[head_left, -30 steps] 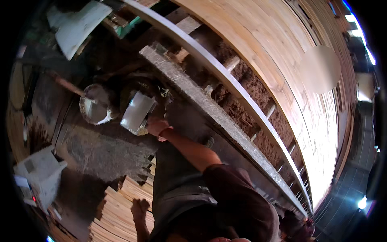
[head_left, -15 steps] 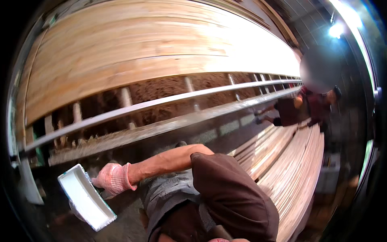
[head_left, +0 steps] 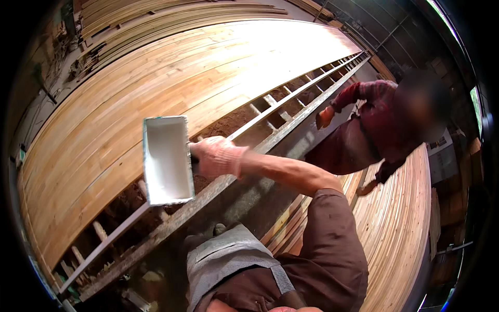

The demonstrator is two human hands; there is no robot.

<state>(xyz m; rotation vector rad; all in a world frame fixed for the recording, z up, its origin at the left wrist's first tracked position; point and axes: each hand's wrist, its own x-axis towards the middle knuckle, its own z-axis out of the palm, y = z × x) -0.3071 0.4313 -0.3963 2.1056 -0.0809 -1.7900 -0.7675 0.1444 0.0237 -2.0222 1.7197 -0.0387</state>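
A broad deck of pale wooden boards point(head_left: 130, 99) fills the left and upper part of my view, curving away toward the far end, with more planks stacked behind it along a dark wall. Along its near edge runs a long rail frame point(head_left: 291, 112) with cross-pieces, and dark brown matter shows in the gaps between them. Below that lies a grey strip of floor, and to the right a second run of stacked boards point(head_left: 400, 223) stretches off.

In front of the deck I hold a white rectangular tray point(head_left: 166, 158), its open side facing me, tilted up over the rail. My right hand point(head_left: 215, 156), in a pinkish work glove, grips the tray's right edge, fingers closed around a dark handle there. My forearm is bare and runs back to a dark brown sleeve at lower right; grey cloth covers my front below.

Further right another person in a dark red top leans over the rail, an orange-gloved hand point(head_left: 325, 117) resting on it.

My left hand is nowhere in the picture. The handle is mostly covered by my glove, and the lower left corner is too dark to read.
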